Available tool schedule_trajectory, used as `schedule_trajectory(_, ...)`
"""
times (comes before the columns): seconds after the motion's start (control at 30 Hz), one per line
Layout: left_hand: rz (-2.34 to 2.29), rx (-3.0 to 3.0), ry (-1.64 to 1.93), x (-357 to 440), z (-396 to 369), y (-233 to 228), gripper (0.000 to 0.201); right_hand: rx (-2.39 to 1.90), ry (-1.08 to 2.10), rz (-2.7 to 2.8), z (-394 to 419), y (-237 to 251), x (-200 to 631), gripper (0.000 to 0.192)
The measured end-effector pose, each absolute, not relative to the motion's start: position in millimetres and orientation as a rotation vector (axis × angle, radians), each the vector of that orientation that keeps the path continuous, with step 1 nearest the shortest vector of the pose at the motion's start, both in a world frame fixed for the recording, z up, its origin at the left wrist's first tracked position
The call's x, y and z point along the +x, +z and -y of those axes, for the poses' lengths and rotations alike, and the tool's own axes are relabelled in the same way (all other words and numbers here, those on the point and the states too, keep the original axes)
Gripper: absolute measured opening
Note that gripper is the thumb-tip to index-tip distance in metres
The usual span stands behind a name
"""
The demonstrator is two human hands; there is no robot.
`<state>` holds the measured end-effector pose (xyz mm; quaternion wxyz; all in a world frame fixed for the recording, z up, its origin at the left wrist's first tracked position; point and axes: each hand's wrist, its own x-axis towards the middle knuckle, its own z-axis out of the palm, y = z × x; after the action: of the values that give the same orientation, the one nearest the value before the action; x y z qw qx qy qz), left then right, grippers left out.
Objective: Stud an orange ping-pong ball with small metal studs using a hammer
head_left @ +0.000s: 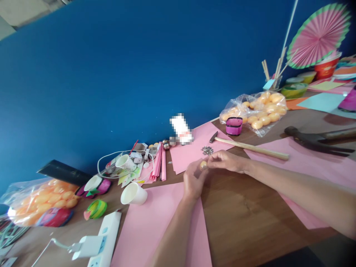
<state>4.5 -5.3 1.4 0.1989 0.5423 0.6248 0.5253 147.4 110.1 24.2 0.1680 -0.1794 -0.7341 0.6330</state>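
pass: bare tbl [244, 218] btwn forearms [294, 185]; blk: cup [134, 194] L; sm hammer [250, 145] beyond R hand [227, 161]

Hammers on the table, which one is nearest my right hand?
The small hammer with the pale wooden handle, lying just beyond your right hand; the dark claw hammer lies farther off, at the picture's right edge.

Ball [204, 165] glossy, metal-like; thin hammer handle [253, 147] matt wd; pink sheet [150, 218] smooth ppr

Fingers [216, 158] partly hide a golden ball [203, 165]; the metal pieces [207, 150] blur together; the right edge cuts off the claw hammer's handle [340, 134].
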Motion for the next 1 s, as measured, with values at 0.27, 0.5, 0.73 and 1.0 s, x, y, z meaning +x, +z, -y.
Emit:
schedule_trajectory(0.27, -1.729, 1.534, 1.475, 6.0, 5.3, 1.5, 0.036, -0.533, 1.787, 2.113, -110.4, 24.5, 147.5, 0.033)
schedule_trajectory(0.5, -1.712, 1.572, 1.460, 7.1, 5.9, 4.9, 0.034, -0.508, 1.840, 2.103, -112.7, 23.8, 147.2, 0.034)
schedule_trajectory(0.73, -1.780, 1.617, 1.443, 7.3, 6.0, 5.6, 0.033, -0.592, 1.940, 2.000, -113.4, 23.5, 145.7, 0.030)
schedule_trajectory(1.0, -1.805, 1.642, 1.413, 7.3, 4.9, 4.6, 0.035, -0.656, 1.926, 1.933, -108.6, 26.2, 142.7, 0.028)
